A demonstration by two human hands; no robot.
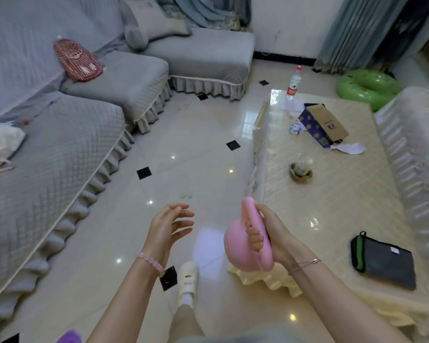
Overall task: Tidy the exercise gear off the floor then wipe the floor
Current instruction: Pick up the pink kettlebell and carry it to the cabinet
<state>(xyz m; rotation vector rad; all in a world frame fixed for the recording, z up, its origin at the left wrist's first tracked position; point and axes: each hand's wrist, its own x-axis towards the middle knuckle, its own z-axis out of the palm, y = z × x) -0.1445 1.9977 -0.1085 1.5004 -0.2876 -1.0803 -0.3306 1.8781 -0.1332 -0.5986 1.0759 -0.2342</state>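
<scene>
1. One pink kettlebell (234, 246) is already off the floor (183, 149), held in the air above the near left corner of the coffee table (337, 201).
2. The right hand (275, 231) grips it, fingers curled through the handle. The handle's long axis runs away from the person, and the round body bulges to the left of it.
3. The left hand (169, 226) holds nothing, its fingers loosely spread, palm turned toward the kettlebell. It sits level with the kettlebell and near it, with open air between.
4. The table lies directly to the right of the load, so the right hand looks better placed to set it down there. The left is free to steady the body.
5. Near that corner the tabletop is bare cloth. A dark grey cloth with green trim (384, 263) lies further right by the near edge, and a glass cup (301, 167) stands further along the left edge.
6. A broad strip of tiled floor separates the table from the grey sofa (60, 149).
7. A purple object (70, 336) shows at the bottom edge, too cut off to identify.
</scene>
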